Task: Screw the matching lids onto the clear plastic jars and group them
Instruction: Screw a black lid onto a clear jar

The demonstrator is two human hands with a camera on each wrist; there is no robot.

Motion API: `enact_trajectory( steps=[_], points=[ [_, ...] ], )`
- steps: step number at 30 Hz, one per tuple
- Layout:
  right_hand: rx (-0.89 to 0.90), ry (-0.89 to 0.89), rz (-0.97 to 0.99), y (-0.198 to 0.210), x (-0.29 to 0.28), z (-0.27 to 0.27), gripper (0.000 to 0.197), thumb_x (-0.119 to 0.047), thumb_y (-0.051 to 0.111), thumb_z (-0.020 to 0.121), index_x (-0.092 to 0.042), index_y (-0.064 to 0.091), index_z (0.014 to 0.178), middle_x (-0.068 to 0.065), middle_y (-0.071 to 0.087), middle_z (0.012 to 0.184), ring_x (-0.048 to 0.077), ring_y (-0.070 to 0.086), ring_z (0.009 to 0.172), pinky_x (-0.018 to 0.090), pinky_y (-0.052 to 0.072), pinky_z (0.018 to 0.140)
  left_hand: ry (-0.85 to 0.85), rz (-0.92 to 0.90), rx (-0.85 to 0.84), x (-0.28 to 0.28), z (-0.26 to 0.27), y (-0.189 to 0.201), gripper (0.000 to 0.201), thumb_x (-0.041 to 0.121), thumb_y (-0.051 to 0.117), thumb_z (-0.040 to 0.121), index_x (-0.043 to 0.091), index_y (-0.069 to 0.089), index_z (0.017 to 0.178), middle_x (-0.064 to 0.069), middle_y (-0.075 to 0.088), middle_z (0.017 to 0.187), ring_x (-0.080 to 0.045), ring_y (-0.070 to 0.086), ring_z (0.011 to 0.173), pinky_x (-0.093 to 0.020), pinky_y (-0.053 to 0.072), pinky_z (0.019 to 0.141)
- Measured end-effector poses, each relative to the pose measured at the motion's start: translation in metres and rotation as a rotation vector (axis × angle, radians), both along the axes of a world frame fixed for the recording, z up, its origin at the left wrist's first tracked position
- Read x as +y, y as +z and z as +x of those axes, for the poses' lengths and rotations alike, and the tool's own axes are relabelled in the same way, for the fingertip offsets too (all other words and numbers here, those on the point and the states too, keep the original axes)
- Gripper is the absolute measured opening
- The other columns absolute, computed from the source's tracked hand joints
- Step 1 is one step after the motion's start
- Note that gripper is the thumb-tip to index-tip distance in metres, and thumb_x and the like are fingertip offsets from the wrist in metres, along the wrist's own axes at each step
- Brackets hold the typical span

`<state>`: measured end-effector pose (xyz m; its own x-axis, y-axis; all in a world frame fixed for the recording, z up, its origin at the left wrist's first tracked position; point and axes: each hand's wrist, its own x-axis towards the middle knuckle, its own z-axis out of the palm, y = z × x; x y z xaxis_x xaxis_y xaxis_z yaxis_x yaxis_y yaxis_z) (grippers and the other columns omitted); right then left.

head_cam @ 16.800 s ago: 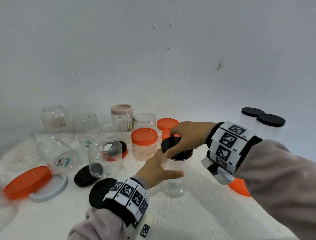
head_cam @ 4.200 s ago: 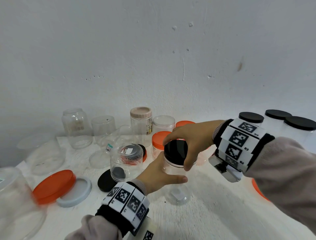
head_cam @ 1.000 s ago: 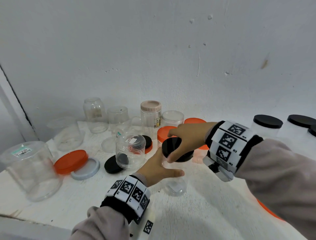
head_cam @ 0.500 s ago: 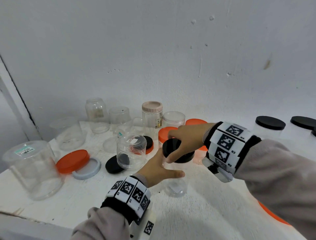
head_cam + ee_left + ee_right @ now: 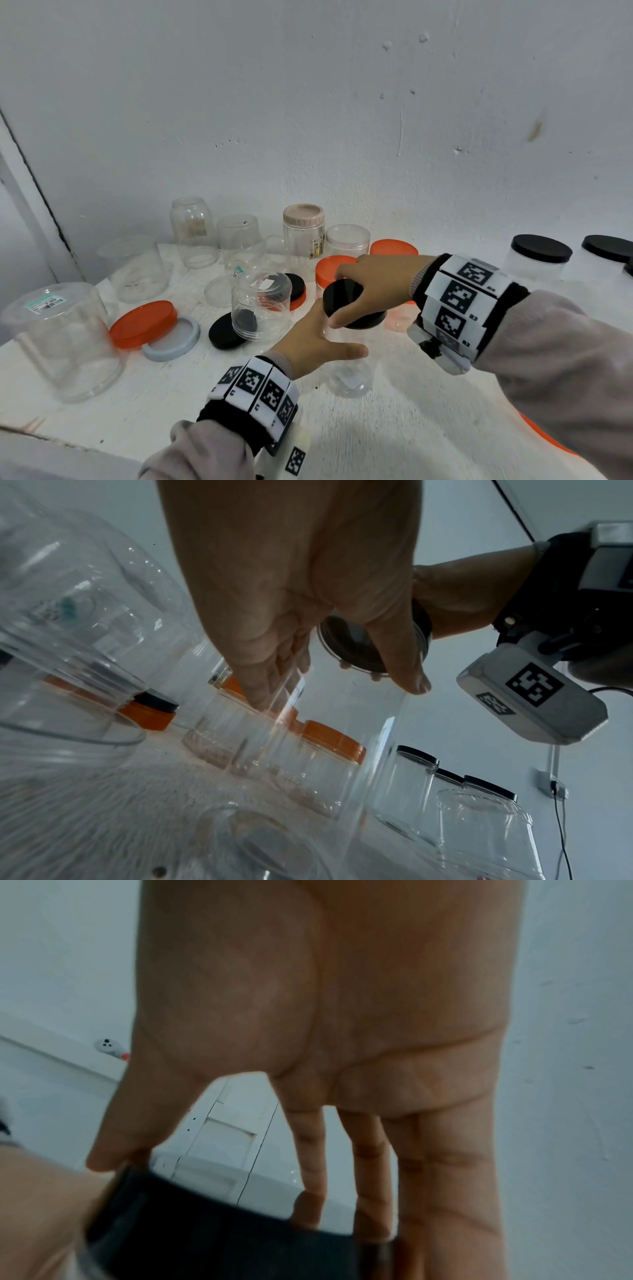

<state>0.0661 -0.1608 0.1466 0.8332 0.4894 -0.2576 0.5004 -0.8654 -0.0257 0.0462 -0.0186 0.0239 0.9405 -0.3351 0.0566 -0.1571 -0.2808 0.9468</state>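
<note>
While the left hand (image 5: 317, 344) wraps a clear jar (image 5: 349, 373) standing on the white desk (image 5: 394, 428), the right hand (image 5: 373, 291) works above. Its fingertips pinch the black lid (image 5: 342, 294) atop the jar.

The right hand (image 5: 373, 291) covers much of the black lid (image 5: 342, 296), so its seating on the clear jar (image 5: 349, 370) cannot be told. An orange lid (image 5: 544, 437) near right is mostly hidden by the sleeve (image 5: 561, 383). The far-right black-lidded jars (image 5: 608, 248) are cut off by the edge.
</note>
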Motion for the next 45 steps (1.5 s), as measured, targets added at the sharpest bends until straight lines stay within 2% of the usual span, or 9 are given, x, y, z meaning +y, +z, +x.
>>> enact_trajectory(
  steps=[6, 13, 17, 22, 25, 29, 34, 39, 45],
  points=[
    [0.122, 0.07, 0.053, 0.009, -0.006, -0.002, 0.081, -0.04, 0.076, 0.076, -0.034, 0.031, 0.144, -0.01, 0.04, 0.131, 0.009, 0.038, 0.11, 0.028, 0.043, 0.09, 0.021, 0.001, 0.001, -0.001, 0.002, -0.003, 0.098, 0.03, 0.086, 0.065, 0.031, 0.028, 0.144, 0.014, 0.047, 0.139, -0.004, 0.04, 0.131, -0.023, 0.03, 0.103],
    [0.019, 0.044, 0.049, 0.005, -0.003, -0.005, 0.068, -0.061, 0.067, 0.076, -0.028, 0.045, 0.131, -0.016, 0.045, 0.095, 0.004, 0.047, 0.082, 0.019, 0.039, 0.063, 0.015, 0.01, -0.025, -0.002, 0.0, -0.002, 0.097, 0.033, 0.085, 0.062, 0.031, 0.031, 0.143, 0.015, 0.05, 0.136, -0.004, 0.044, 0.129, -0.029, 0.035, 0.109],
    [0.0, 0.023, 0.02, 0.003, -0.002, -0.005, 0.072, -0.068, 0.061, 0.075, -0.029, 0.042, 0.133, -0.008, 0.048, 0.111, 0.01, 0.049, 0.092, 0.02, 0.04, 0.065, 0.011, 0.013, -0.017, -0.001, 0.001, -0.001, 0.093, 0.027, 0.085, 0.068, 0.036, 0.029, 0.141, 0.02, 0.048, 0.134, 0.001, 0.043, 0.126, -0.017, 0.035, 0.099],
    [0.111, 0.081, 0.053, 0.011, -0.004, -0.004, 0.084, -0.04, 0.074, 0.078, -0.036, 0.025, 0.147, -0.012, 0.035, 0.133, 0.004, 0.031, 0.109, 0.026, 0.035, 0.087, 0.029, -0.003, 0.001, -0.001, 0.002, -0.004, 0.09, 0.026, 0.086, 0.067, 0.039, 0.029, 0.136, 0.019, 0.048, 0.135, 0.002, 0.041, 0.126, -0.015, 0.031, 0.096],
    [0.122, 0.094, 0.078, 0.01, -0.007, -0.005, 0.078, -0.039, 0.073, 0.08, -0.037, 0.031, 0.145, -0.014, 0.038, 0.123, 0.006, 0.035, 0.108, 0.026, 0.037, 0.087, 0.03, 0.002, -0.004, -0.001, 0.002, -0.005, 0.09, 0.026, 0.086, 0.068, 0.037, 0.03, 0.138, 0.018, 0.048, 0.135, 0.001, 0.041, 0.127, -0.015, 0.03, 0.096],
    [0.059, 0.08, 0.096, 0.006, -0.008, -0.005, 0.067, -0.055, 0.067, 0.08, -0.033, 0.041, 0.138, -0.015, 0.042, 0.104, 0.009, 0.046, 0.103, 0.018, 0.039, 0.072, 0.029, 0.015, -0.009, -0.001, 0.002, -0.005, 0.09, 0.026, 0.086, 0.068, 0.034, 0.032, 0.14, 0.017, 0.05, 0.134, 0.001, 0.043, 0.126, -0.02, 0.036, 0.102],
    [-0.088, -0.001, 0.021, -0.006, -0.003, -0.007, 0.073, -0.076, 0.052, 0.076, -0.029, 0.045, 0.131, -0.004, 0.043, 0.105, 0.015, 0.048, 0.094, 0.022, 0.036, 0.062, 0.029, 0.025, -0.019, 0.001, 0.0, -0.003, 0.092, 0.028, 0.085, 0.069, 0.037, 0.03, 0.142, 0.025, 0.049, 0.131, 0.014, 0.041, 0.117, -0.005, 0.033, 0.085],
    [0.075, 0.046, 0.089, 0.001, -0.008, -0.005, 0.082, -0.047, 0.071, 0.079, -0.036, 0.027, 0.147, -0.007, 0.036, 0.134, 0.015, 0.037, 0.124, 0.03, 0.04, 0.093, 0.031, 0.008, -0.002, -0.001, 0.0, -0.003, 0.1, 0.034, 0.086, 0.06, 0.033, 0.029, 0.142, 0.017, 0.049, 0.136, -0.002, 0.042, 0.129, -0.026, 0.033, 0.108],
    [0.072, 0.106, 0.164, 0.003, -0.012, -0.003, 0.068, -0.049, 0.07, 0.08, -0.034, 0.04, 0.139, -0.016, 0.043, 0.11, 0.006, 0.042, 0.102, 0.015, 0.037, 0.072, 0.024, 0.02, -0.004, -0.001, -0.002, -0.001, 0.101, 0.038, 0.085, 0.058, 0.032, 0.03, 0.143, 0.015, 0.049, 0.136, -0.004, 0.042, 0.13, -0.035, 0.033, 0.112]
  ],
)
